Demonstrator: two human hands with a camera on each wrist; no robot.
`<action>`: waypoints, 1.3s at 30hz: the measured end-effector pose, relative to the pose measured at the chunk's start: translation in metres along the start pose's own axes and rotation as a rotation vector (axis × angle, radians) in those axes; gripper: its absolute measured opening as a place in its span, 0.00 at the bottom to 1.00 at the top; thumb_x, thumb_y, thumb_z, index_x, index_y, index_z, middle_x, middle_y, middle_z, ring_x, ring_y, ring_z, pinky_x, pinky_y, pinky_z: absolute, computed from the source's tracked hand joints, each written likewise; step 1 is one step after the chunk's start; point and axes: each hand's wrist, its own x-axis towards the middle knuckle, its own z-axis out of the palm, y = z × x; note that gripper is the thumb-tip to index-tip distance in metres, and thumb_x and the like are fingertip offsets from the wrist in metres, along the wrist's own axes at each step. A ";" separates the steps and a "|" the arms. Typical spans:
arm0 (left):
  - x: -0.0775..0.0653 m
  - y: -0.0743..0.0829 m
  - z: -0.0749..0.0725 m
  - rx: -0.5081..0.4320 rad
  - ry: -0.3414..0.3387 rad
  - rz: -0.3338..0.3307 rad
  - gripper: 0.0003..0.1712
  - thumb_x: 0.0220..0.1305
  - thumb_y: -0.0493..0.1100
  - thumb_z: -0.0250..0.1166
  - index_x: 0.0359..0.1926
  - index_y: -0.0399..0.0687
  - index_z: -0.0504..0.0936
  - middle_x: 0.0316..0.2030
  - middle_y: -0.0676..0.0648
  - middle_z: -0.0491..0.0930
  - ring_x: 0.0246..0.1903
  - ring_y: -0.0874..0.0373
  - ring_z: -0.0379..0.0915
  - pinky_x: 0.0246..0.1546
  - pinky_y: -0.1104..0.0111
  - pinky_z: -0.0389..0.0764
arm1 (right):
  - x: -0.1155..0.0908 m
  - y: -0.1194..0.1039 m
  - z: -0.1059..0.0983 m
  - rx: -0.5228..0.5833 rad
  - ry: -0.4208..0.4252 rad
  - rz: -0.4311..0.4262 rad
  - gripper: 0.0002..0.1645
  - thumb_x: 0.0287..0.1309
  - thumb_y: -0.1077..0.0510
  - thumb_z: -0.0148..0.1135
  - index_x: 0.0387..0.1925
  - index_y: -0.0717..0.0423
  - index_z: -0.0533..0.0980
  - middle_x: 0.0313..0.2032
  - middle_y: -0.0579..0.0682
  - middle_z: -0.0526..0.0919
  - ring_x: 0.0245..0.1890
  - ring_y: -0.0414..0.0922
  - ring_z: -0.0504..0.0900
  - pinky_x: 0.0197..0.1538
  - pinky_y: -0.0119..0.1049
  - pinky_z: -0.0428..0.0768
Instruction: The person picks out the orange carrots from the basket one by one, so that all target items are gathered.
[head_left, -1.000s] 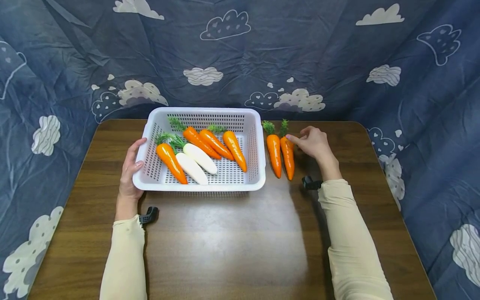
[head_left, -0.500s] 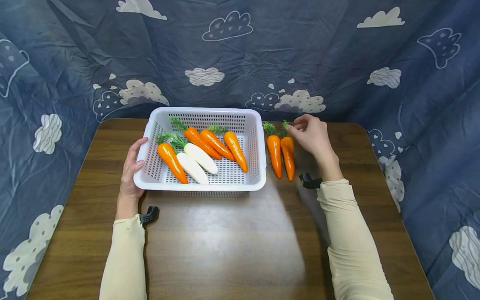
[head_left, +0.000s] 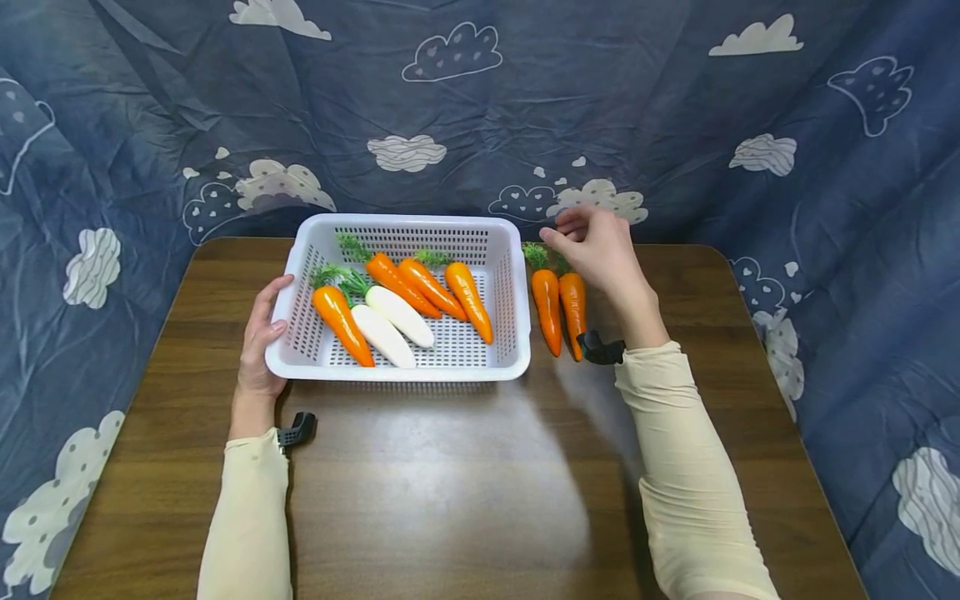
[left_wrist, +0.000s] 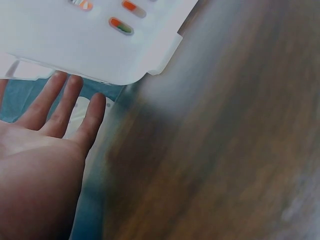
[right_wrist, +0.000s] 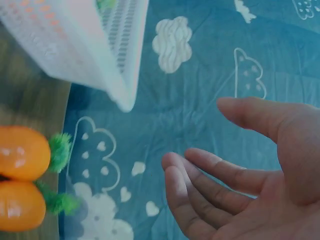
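A white perforated plastic basket (head_left: 405, 375) sits on the table, holding several orange toy carrots (head_left: 468, 302) with green tops and two white radishes (head_left: 401, 317). My left hand (head_left: 261, 350) touches the basket's left wall; its fingers look straight in the left wrist view, against the white plastic (left_wrist: 95, 55). Two more carrots (head_left: 547, 312) lie side by side on the table, just right of the basket. My right hand (head_left: 600, 254) hovers above their leafy ends near the basket's back right corner. In the right wrist view its relaxed fingers (right_wrist: 220, 180) hold nothing.
The brown wooden table (head_left: 442, 500) reaches back to a dark blue cloth (head_left: 480, 108) with white cloud prints. A black wrist camera (head_left: 600, 348) on my right arm partly covers the tip of the outer carrot.
My right hand has risen from the outer carrot's top end and moved back and left, toward the basket's back right corner. The two loose carrots, the basket and my left hand have stayed put.
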 end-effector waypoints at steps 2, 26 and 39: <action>0.000 -0.001 0.000 -0.006 -0.001 0.001 0.39 0.61 0.40 0.47 0.76 0.53 0.68 0.79 0.45 0.57 0.69 0.43 0.59 0.59 0.59 0.79 | 0.001 -0.006 0.002 0.010 -0.008 -0.014 0.26 0.67 0.46 0.70 0.55 0.63 0.81 0.48 0.61 0.89 0.47 0.54 0.88 0.53 0.49 0.82; -0.001 0.000 0.005 -0.028 -0.004 0.009 0.38 0.61 0.40 0.48 0.75 0.53 0.69 0.78 0.44 0.57 0.68 0.43 0.60 0.58 0.61 0.81 | 0.013 -0.049 0.048 -0.080 -0.284 -0.028 0.25 0.66 0.44 0.70 0.49 0.62 0.82 0.46 0.58 0.88 0.49 0.53 0.82 0.52 0.46 0.81; 0.001 0.000 0.001 -0.046 -0.011 0.015 0.38 0.62 0.40 0.48 0.75 0.51 0.69 0.79 0.44 0.57 0.68 0.42 0.60 0.57 0.60 0.82 | 0.028 -0.072 0.061 -0.187 -0.421 0.001 0.28 0.67 0.42 0.69 0.54 0.61 0.80 0.50 0.56 0.84 0.48 0.51 0.80 0.49 0.44 0.82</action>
